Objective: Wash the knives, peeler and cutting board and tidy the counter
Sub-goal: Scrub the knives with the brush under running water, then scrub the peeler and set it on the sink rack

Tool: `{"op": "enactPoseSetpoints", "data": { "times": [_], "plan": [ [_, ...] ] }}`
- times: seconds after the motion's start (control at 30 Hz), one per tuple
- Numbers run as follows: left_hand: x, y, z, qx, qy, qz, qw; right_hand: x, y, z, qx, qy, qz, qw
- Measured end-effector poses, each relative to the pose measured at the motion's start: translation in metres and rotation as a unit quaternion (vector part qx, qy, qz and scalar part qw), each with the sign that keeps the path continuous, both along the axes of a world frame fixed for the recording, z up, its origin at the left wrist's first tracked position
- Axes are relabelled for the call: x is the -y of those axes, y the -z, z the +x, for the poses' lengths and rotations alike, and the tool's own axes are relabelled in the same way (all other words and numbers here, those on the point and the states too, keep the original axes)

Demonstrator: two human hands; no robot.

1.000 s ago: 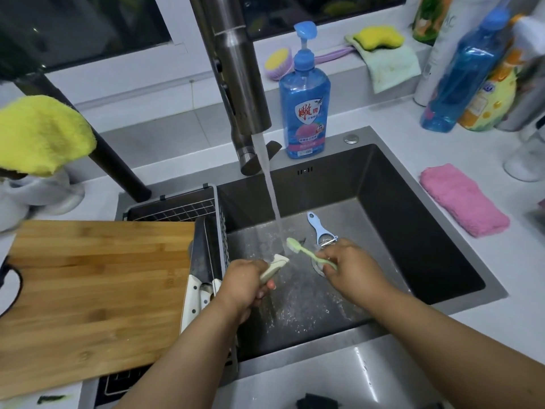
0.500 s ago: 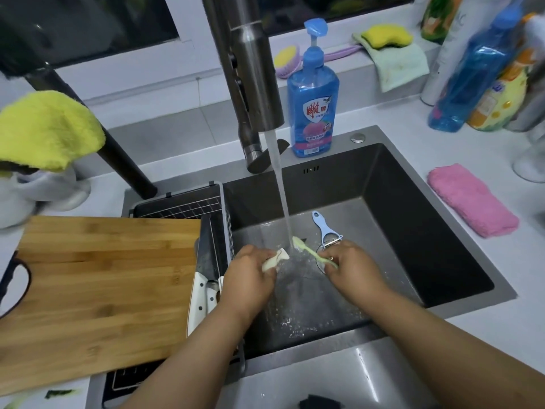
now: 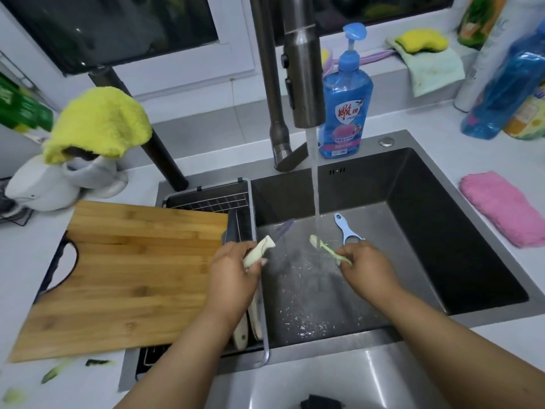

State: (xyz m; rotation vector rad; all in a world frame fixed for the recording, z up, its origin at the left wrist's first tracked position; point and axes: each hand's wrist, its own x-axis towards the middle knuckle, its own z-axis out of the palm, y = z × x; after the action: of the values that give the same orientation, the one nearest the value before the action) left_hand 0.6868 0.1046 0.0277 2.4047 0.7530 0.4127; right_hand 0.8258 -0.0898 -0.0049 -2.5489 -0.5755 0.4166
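Observation:
My left hand (image 3: 233, 273) grips the cream handle of a knife (image 3: 259, 250) over the left side of the sink (image 3: 460, 231); its thin blade points away from me and looks blurred. My right hand (image 3: 365, 268) pinches a pale green brush (image 3: 326, 246), whose head sits at the foot of the running water stream (image 3: 315, 178). A blue peeler (image 3: 343, 228) lies on the sink floor just beyond my right hand. The bamboo cutting board (image 3: 126, 276) lies on the left, partly over the wire drain basket (image 3: 212, 199). More cream knife handles (image 3: 244, 329) rest in that basket below my left wrist.
The tap (image 3: 300, 69) stands behind the sink beside a blue soap bottle (image 3: 345, 107). A pink cloth (image 3: 504, 212) lies on the right counter near several bottles (image 3: 507, 84). A yellow cloth (image 3: 97, 122) drapes over a white jug. Green scraps (image 3: 97, 362) lie on the counter.
My hands have drawn apart: the knife has moved left, away from the brush and the water stream. The brush head stays by the stream.

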Motion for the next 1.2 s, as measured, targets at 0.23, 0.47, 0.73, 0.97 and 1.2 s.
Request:
{"op": "enactPoseSetpoints", "data": {
  "times": [0.23, 0.47, 0.73, 0.97, 1.2],
  "plan": [
    [-0.052, 0.009, -0.044, -0.014, -0.126, -0.019, 0.992, -0.014, 0.002, -0.007, -0.017, -0.017, 0.009, 1.0],
    [-0.058, 0.021, -0.055, -0.097, -0.173, -0.009, 0.98, -0.019, -0.002, -0.018, 0.0, -0.035, 0.003, 0.999],
    [-0.057, 0.017, -0.052, -0.095, -0.196, 0.012, 0.976, -0.013, 0.004, -0.015, -0.016, -0.026, -0.007, 1.0],
    [-0.019, -0.011, 0.006, 0.017, -0.108, -0.046, 0.993, 0.004, 0.001, -0.008, -0.018, -0.007, 0.016, 1.0],
    [0.038, 0.003, 0.091, -0.083, -0.017, -0.208, 0.975, 0.041, 0.001, 0.01, -0.041, 0.033, 0.006, 0.999]
  ]
}}
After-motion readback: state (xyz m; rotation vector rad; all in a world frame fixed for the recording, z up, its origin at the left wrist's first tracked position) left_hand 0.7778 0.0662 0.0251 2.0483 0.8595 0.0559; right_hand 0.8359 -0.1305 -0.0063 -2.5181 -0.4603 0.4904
